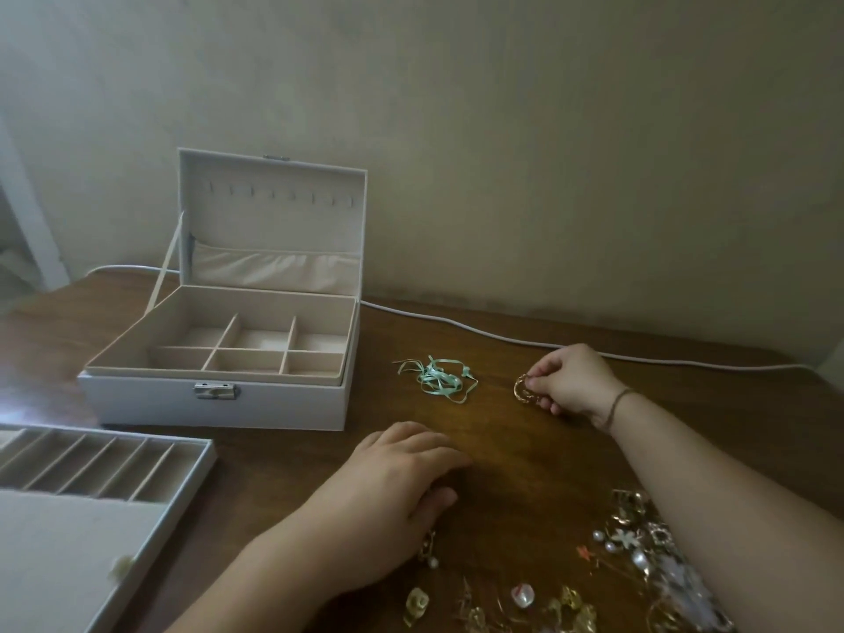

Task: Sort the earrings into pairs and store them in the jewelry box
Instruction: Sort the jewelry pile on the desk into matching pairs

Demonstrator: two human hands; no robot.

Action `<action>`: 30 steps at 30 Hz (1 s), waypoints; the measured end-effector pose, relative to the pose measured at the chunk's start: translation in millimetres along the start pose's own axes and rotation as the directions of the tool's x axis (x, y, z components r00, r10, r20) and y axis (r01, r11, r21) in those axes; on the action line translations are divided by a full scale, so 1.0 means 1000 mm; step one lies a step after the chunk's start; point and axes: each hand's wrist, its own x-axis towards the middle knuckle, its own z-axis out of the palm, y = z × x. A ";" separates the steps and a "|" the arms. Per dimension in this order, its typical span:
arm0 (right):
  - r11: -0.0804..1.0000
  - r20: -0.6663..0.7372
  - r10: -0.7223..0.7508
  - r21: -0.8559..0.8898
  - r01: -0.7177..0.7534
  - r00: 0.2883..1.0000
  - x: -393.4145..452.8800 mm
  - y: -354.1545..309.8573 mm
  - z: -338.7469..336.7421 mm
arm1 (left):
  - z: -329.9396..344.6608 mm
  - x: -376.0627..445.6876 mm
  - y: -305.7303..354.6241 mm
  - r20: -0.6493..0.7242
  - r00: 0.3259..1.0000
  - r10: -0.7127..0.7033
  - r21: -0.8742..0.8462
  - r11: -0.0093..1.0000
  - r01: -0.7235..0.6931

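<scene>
No legible text, labels, brand marks, numbers or signs anywhere in view. The jewelry box (214, 395), its lid lining and metal clasp (217, 390) carry no readable markings; the removed tray (137, 486) is likewise unmarked.

1. Jewelry box (219, 399), lid open: one; six compartments visible inside.
2. Removed tray (182, 477): one.
3. Hands: two, left hand (392, 486) and right hand (571, 386).
4. Green ribbon tangle (438, 381): one.
5. White cable (502, 335): one.
6. Loose earrings (630, 545): too heaped to count.
</scene>
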 end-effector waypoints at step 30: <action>0.747 0.382 -0.467 -0.312 0.587 0.798 -0.168 -0.008 0.007 | -0.024 -0.018 -0.007 0.202 0.962 -0.182 -0.074 0.977 0.201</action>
